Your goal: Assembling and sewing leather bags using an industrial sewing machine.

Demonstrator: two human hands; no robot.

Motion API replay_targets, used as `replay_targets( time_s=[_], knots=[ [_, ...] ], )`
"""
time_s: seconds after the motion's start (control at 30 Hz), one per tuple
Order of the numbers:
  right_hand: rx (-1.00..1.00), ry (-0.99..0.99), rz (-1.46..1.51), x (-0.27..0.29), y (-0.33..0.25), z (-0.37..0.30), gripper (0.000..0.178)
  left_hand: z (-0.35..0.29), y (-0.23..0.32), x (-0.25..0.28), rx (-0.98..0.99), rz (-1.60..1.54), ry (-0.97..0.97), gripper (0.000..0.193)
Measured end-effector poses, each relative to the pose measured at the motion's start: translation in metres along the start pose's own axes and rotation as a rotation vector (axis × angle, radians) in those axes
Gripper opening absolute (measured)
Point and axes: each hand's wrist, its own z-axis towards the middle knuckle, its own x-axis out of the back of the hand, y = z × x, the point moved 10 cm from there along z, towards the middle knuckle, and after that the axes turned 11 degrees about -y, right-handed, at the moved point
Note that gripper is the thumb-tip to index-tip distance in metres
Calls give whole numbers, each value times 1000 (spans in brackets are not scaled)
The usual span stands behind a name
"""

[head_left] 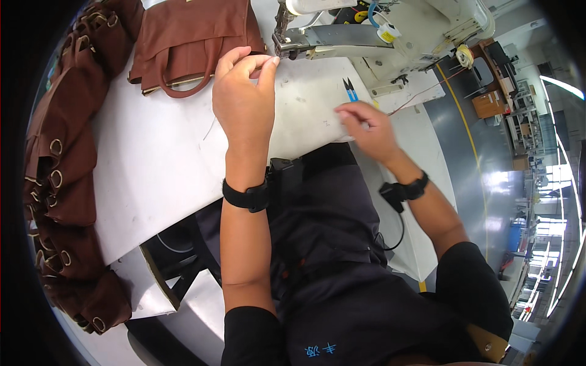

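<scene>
My left hand (246, 97) is raised at the tip of the sewing machine's arm (323, 39), its thumb and index finger pinched together beside the needle area. Anything between those fingertips is too small to make out. My right hand (369, 129) is slightly blurred, over the table's near edge, with its fingers curled in and the tips closed. Whatever they may hold is hidden. Just beyond it lie thread snips (350, 91) with blue handles and dark blades, touched by neither hand. A brown handbag (189, 43) with looped handles and a zipper rests behind my left hand.
Several more brown bags (64, 177) with metal rings are heaped along the left side of the white table (146, 140). The machine body (403, 49) stands at the back right. A cone of pale thread (464, 56) and a cardboard box (488, 105) are farther right.
</scene>
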Motion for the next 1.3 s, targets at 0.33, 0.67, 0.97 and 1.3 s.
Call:
replay_targets(
  time_s=[0.33,0.67,0.97,1.3],
  knots=[
    [21,664,-693,351,-115,-10,28,2,-19,18,100,-332,33,15],
    [-631,455,-481,549,47,121,53,5,-57,-13,382,-574,-56,18],
    [-404,562,-236,543,75,129,38,2,-36,-9,208,-203,-136,12],
    [-387,645,-172,535,68,111,40,15,-22,-11,47,-99,12,10]
  ],
)
